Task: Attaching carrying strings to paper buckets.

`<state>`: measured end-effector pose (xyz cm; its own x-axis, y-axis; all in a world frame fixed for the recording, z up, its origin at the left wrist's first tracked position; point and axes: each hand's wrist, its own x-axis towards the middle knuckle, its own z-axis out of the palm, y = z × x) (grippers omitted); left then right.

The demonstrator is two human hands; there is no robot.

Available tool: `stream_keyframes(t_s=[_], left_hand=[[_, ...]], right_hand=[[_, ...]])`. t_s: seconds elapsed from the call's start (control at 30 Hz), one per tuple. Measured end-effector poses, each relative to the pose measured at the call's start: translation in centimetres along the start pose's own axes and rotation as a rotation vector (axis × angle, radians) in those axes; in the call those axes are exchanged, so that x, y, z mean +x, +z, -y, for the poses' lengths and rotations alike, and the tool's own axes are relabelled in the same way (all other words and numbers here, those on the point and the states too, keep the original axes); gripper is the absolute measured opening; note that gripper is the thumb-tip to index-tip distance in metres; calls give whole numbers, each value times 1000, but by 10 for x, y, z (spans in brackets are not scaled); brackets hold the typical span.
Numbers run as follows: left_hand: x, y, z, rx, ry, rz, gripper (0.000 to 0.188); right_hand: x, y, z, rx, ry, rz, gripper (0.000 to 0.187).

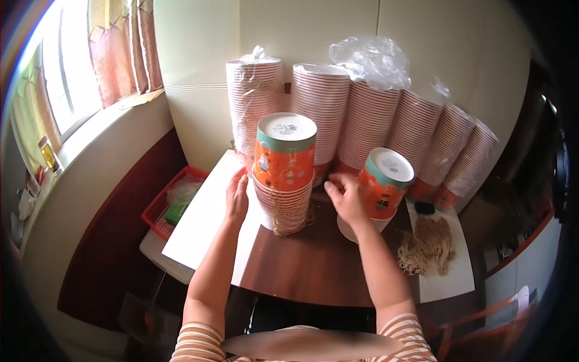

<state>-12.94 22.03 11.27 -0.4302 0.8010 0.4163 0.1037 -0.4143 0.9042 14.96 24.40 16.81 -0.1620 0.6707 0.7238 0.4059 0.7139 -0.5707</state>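
Note:
A stack of upside-down paper buckets (284, 160) stands before me, its top bucket orange and teal with a white base. Brown twine (278, 214) hangs down the rims at its front. My left hand (237, 198) is upright at the left side of this stack, fingers extended and holding nothing. Between this stack and a shorter stack of the same buckets (379, 192) is my right hand (347, 194). Its fingers are loosely bent, the thumb apart, with nothing visible in them. Whether either hand touches a bucket I cannot tell.
Several tall bucket stacks (321, 108) line the wall, some in clear plastic (374, 60). A bundle of twine strands (428, 244) and a small black object (424, 208) lie on the right of the brown table (289, 271). A red basket (158, 208) is at the left.

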Motion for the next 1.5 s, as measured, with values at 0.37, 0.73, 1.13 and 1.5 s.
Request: stream_keyframes(t_s=[0.37,0.73,1.13,1.5], left_hand=[[1,8,6,-75,20,102,50],[3,6,6,-39,-34,115,49],[8,-3,11,55,-69,74,47],[11,0,13,97,-91,72,52]], right_hand=[[26,40,-46,-169,439,361,37],[10,75,-95,109,464,218,38],[5,62,-78,111,521,132,37],[-23,64,-81,-51,550,-42,17]])
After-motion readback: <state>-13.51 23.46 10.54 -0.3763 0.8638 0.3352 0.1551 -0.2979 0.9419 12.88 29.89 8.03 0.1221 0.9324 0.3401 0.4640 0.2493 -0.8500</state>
